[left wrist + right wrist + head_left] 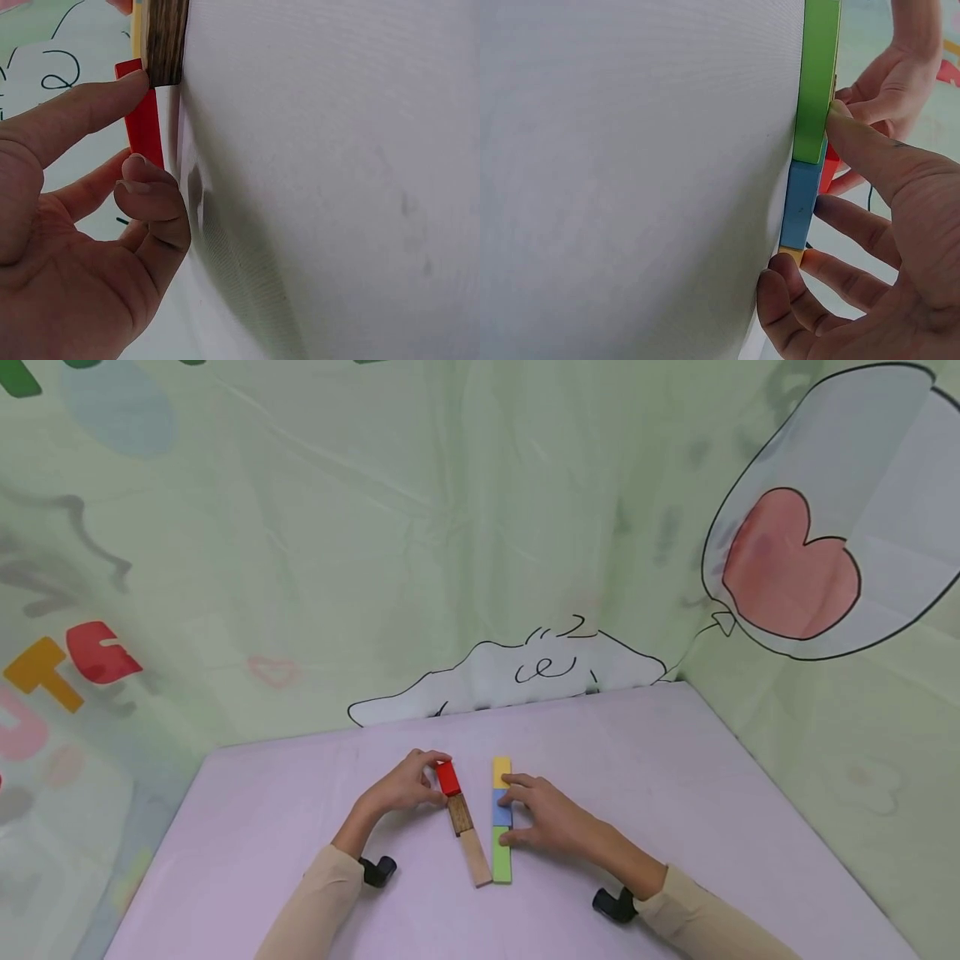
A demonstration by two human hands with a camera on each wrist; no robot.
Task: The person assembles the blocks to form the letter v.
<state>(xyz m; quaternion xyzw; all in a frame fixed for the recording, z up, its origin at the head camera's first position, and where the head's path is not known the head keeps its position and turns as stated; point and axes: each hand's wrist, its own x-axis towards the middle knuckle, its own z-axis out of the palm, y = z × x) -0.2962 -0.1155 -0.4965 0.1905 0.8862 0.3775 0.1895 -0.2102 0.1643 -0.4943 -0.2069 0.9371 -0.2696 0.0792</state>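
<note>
Two rows of wooden blocks lie end to end, close together at their near ends and spread apart at the far ends. The left row has a red block [447, 778], a dark brown block [460, 815] and a light wood block [476, 858]. My left hand [408, 782] pinches the red block, thumb by its joint with the brown one. In the right row are a yellow block [501, 768], a blue block [502, 815] and a green block [502, 864]. My right hand [553, 817] touches this row with extended fingers, its thumb [855, 142] on the green block.
The blocks lie on a table with a pale lilac cloth [660, 760]. Printed fabric walls [450, 527] stand behind it and at both sides. A black wrist camera [378, 871] sits under the left wrist, another camera [615, 906] under the right.
</note>
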